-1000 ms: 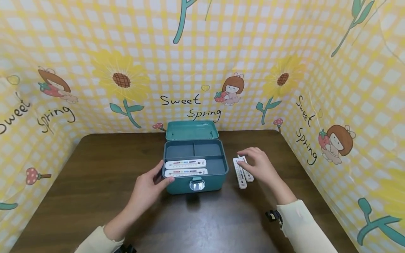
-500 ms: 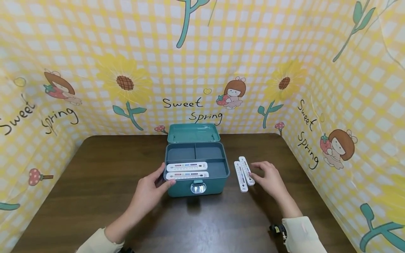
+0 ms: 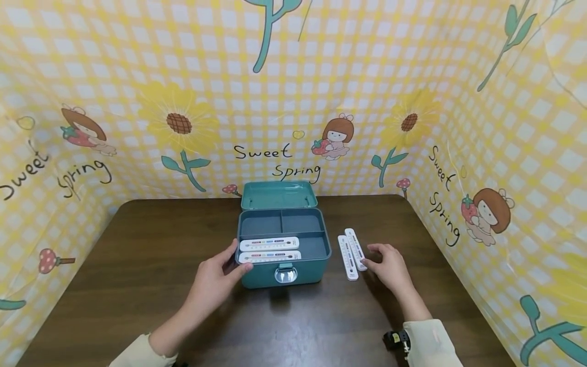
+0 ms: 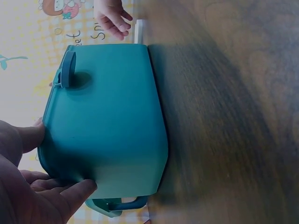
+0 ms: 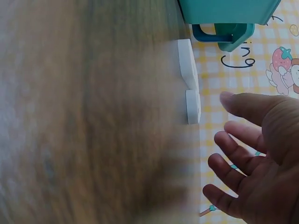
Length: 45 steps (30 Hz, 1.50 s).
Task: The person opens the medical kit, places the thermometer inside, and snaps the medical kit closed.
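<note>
A teal storage box [image 3: 261,278] stands with its lid [image 3: 279,196] raised. My left hand [image 3: 213,283] holds its front left corner, the thumb at the front rim and the other fingers along the left side. Two white thermometers [image 3: 269,244] lie side by side in the front compartment. On the table, right of the box, are two more: a left thermometer [image 3: 347,258] and a right thermometer [image 3: 355,248], set slightly askew to each other. My right hand [image 3: 390,265] is just right of this pair, fingers loosely bent and holding nothing; the right wrist view shows its fingers [image 5: 229,170] spread.
Dividers split the box's blue-grey tray [image 3: 302,220] into two rear compartments and a long front one. A clear latch [image 3: 286,275] sits on the box front. Yellow checked cloth [image 3: 357,66] encloses the back and sides of the dark wooden table [image 3: 151,239].
My right hand has drawn back from over the two table thermometers to their right side. The right thermometer shows fully now. My left hand keeps its hold on the box.
</note>
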Motion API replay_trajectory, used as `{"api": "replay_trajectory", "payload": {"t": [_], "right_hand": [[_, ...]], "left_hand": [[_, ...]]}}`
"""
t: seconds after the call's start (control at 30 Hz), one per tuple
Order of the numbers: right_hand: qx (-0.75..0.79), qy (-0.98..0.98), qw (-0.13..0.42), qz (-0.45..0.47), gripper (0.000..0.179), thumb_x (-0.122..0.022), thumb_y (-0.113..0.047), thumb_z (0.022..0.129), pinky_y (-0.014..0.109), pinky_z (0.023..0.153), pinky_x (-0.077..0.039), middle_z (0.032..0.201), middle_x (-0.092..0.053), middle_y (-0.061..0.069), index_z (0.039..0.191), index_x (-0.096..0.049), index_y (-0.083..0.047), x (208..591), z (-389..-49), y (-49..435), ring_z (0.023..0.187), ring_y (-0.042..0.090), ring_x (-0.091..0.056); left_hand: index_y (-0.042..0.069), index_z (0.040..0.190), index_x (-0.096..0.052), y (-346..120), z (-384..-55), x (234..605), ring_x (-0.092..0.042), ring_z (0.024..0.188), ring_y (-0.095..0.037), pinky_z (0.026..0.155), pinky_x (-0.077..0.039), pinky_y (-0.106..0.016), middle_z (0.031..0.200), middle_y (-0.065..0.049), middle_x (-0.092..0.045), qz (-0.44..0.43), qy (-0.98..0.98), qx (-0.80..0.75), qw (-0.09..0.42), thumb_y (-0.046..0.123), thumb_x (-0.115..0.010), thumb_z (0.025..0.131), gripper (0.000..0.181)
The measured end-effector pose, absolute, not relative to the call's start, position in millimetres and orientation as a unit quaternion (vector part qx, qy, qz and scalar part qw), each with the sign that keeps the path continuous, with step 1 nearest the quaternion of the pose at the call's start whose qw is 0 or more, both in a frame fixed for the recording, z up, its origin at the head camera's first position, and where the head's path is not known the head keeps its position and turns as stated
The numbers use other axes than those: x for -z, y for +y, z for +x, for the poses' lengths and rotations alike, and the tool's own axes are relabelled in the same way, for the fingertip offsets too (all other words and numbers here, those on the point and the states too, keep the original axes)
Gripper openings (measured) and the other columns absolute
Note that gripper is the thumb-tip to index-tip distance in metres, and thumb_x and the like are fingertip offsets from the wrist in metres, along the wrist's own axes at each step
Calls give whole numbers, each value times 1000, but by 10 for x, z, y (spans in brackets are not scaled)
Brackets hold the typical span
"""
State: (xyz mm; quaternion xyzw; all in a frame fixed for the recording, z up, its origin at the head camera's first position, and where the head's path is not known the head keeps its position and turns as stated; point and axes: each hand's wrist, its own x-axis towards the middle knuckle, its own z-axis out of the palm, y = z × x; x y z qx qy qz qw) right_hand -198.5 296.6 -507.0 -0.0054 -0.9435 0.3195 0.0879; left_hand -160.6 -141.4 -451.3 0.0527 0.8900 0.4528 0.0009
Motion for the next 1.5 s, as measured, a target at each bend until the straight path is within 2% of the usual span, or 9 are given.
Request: {"api": "replay_trajectory", "payload": {"t": [0.23,0.43,0.63,0.83,1.07,1.3,1.5], "right_hand": [[-303,-950,69,-16,46,-84,-20,83,55,95,-50,113,-71,17,121,-70,1,5155,-1957,2951,107,36,-66],[-278,-958,62,-24,46,-86,-25,82,58,91,-43,111,-72,14,119,-72,-2,5210,-1959,2911,109,37,-64],[-264,-963,48,-36,46,-88,-29,81,54,86,-40,109,-72,13,116,-74,-3,5254,-1891,2895,108,37,-62],[-232,-969,73,-44,48,-90,-37,76,51,82,-41,102,-70,12,109,-75,-5,5245,-1891,2853,101,37,-60],[-212,-971,76,-76,43,-89,-41,76,50,80,-40,93,-68,11,97,-74,-6,5233,-1886,2790,94,36,-60],[-207,-969,102,-89,33,-87,-38,78,51,77,-42,88,-70,11,87,-75,-9,5219,-1893,2789,90,39,-62],[-211,-965,109,-107,26,-82,-31,77,54,77,-45,87,-71,14,86,-77,-7,5197,-1913,2794,88,41,-63]], "left_hand": [[11,157,-39,-1424,-1604,4514,-50,141,-30,102,-50,-43,159,-13,-41,49,894,-445,6,52,-74,90,87],[11,157,-39,-1448,-1601,4527,-48,142,-31,105,-48,-45,159,-12,-42,45,901,-431,8,55,-73,89,88],[8,156,-41,-1468,-1583,4524,-49,141,-30,103,-49,-43,158,-12,-44,40,895,-443,15,52,-75,89,87],[10,157,-40,-1457,-1589,4509,-50,141,-31,102,-50,-43,159,-11,-43,45,894,-447,11,53,-74,89,88],[12,157,-39,-1447,-1583,4546,-49,141,-28,103,-49,-42,159,-10,-42,42,893,-449,8,53,-74,89,87],[13,155,-43,-1427,-1591,4582,-55,135,-26,100,-52,-40,156,-12,-47,47,883,-466,-18,52,-76,89,84],[11,153,-46,-1413,-1596,4591,-59,130,-22,96,-56,-36,152,-13,-51,49,871,-488,-33,44,-77,91,77]]}}
